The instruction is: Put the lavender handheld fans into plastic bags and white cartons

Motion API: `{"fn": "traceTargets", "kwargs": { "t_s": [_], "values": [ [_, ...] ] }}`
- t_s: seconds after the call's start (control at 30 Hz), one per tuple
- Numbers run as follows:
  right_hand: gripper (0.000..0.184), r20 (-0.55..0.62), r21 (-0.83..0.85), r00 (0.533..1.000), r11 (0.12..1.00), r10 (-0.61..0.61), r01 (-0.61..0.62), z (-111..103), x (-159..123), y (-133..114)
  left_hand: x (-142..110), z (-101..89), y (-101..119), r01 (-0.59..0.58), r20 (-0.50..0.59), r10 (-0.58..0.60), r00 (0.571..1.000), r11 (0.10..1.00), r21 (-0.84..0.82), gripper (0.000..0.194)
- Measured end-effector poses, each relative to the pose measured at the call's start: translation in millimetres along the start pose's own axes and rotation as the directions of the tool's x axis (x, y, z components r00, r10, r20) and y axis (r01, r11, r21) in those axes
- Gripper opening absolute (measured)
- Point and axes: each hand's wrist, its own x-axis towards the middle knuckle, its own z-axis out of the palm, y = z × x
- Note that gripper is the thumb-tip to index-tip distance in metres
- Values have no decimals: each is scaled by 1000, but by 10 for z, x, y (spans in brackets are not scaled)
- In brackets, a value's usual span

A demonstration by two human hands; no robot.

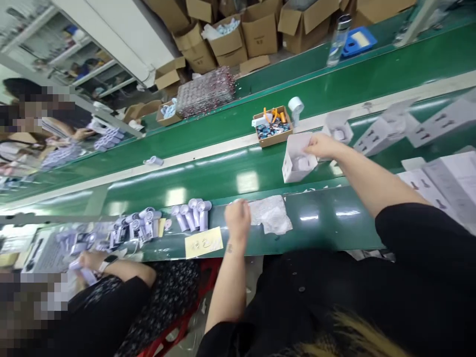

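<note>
My right hand (pixel 323 146) pinches the upper edge of an open white box (pixel 292 167) that stands on the green conveyor belt. Inside that box some pale packing shows, its details blurred. Over the near green ledge, my left hand (pixel 238 216) is closed; whatever its fingers hold, if anything, I cannot make out. Just right of it lies a crumpled white cloth or paper (pixel 275 218). To its left stand several lilac handheld devices (pixel 191 213), probably small fans, behind a yellow handwritten card (pixel 203 242).
A small carton (pixel 273 139) of small parts with orange-handled tools stands behind the box, beside a tape roll (pixel 296 106). More open white boxes (pixel 390 126) line the belt at right. A co-worker's hand (pixel 92 260) holds a lilac device at left. Cardboard cartons (pixel 260 32) stand at the back.
</note>
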Motion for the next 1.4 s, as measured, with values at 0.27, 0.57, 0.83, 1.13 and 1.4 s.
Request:
{"fn": "traceTargets", "kwargs": {
  "t_s": [0.27, 0.57, 0.83, 1.13, 1.4],
  "values": [
    [16, 22, 67, 1000, 998, -22, 21, 466, 1092, -17, 240, -47, -1905, 586, 74, -599, 797, 797, 147, 32],
    [18, -568, 219, 813, 976, 130, -3, 1002, -269, -355, 496, 70, -2243, 612, 257, -658, 708, 753, 242, 34],
    [25, 515, 828, 776, 20, 364, -560, 2512, -1091, -477, -34, 435, -840, 771, 769, -187, 612, 357, -527, 39],
    [14, 117, 964, 766, 114, 632, -241, 1399, -1489, 88, -114, 1325, 352, 209, 475, -33, 880, 922, -324, 35],
    [41, 308, 919, 843, 93, 441, -384, 1116, -2052, 323, -8, 1370, 444, 196, 585, 46, 810, 918, -344, 21]
  ]
}}
